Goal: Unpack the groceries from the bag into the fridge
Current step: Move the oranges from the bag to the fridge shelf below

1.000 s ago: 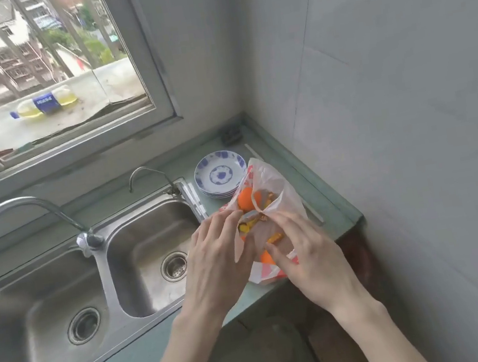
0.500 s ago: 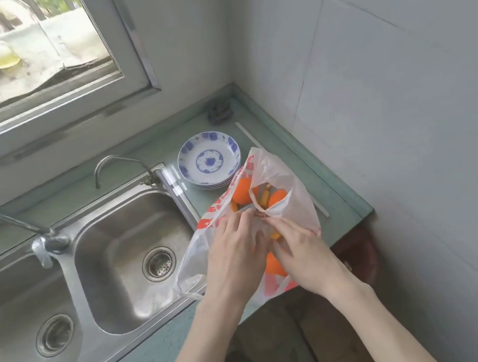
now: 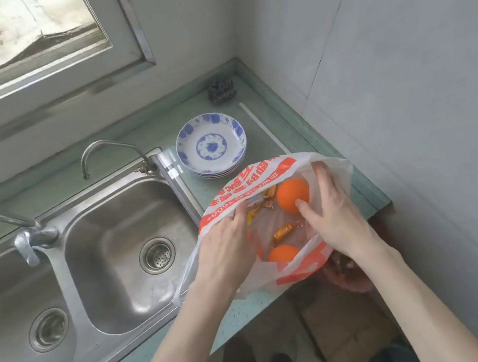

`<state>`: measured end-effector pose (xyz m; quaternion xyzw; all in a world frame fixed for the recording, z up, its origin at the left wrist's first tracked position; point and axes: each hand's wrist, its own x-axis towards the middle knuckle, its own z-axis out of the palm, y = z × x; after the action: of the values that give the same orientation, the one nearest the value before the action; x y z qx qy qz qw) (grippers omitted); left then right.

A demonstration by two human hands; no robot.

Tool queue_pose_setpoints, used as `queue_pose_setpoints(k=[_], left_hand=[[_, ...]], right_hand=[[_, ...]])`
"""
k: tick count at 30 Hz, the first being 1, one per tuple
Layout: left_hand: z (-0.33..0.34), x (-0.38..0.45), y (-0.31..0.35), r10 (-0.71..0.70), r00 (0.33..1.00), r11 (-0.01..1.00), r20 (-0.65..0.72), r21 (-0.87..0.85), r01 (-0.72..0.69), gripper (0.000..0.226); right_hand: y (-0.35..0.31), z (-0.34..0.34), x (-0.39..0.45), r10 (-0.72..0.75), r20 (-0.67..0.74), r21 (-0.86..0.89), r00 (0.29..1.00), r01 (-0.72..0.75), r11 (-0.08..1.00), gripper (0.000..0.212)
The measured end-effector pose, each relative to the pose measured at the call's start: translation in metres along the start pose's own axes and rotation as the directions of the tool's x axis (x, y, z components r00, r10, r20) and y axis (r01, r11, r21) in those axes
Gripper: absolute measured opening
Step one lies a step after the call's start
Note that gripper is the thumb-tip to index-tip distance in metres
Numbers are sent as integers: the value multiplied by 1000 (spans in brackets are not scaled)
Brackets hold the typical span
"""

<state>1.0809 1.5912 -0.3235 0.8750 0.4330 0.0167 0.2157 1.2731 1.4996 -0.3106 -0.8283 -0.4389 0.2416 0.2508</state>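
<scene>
I see my left hand (image 3: 228,244) reaching in from below with its back up, fingers curled over the near-left rim of the white plastic bag with orange-red printing (image 3: 261,174) and pinching that rim to hold the mouth wide. My right hand (image 3: 332,213) comes in from the lower right, tilted down into the bag's mouth, fingers spread loosely around the round orange fruit (image 3: 292,194) at the far side of the bag; the thumb tip touches the fruit, but I cannot tell whether the fingers behind it grip it.

A 2nd orange fruit (image 3: 282,253) lies at the near side of the bag, and several gold-wrapped candies (image 3: 282,232) lie between the 2.

The bag sits at the front right corner of the pale green counter (image 3: 266,121), overhanging its front edge. The printing on the bag's band shows "600+" upside down; the other characters are too blurred to read.

A stack of white plates with blue floral pattern (image 3: 211,146) stands just behind the bag, beside the stainless steel double sink (image 3: 123,244).
</scene>
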Motion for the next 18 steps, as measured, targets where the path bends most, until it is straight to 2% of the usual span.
queue_pose_setpoints(k=[4, 7, 10, 13, 15, 18], left_hand=[[-13, 31, 8, 136, 985, 983, -106, -106, -147, 36], [-27, 56, 13, 194, 964, 966, -182, -138, -220, 26], [-36, 76, 9, 211, 966, 955, -151, -178, -237, 33], [-28, 92, -3, 234, 971, 969, -41, -74, -236, 39], [-19, 101, -10, 198, 980, 980, -7, -1, -198, 46], [-7, 111, -15, 179, 984, 982, 15, 65, -179, 51]], right_hand=[[-4, 4, 1, -100, -134, 24, 986, 104, 994, 47], [-1, 2, 6, -187, -144, 21, 972, 192, 981, 34], [3, -2, 19, -212, -124, -21, 969, 212, 977, 42], [10, -3, 37, -147, -32, -93, 989, 144, 985, 57], [16, -3, 47, -108, 26, -169, 994, 111, 979, 62], [17, 0, 54, -108, 36, -264, 994, 114, 958, 58]])
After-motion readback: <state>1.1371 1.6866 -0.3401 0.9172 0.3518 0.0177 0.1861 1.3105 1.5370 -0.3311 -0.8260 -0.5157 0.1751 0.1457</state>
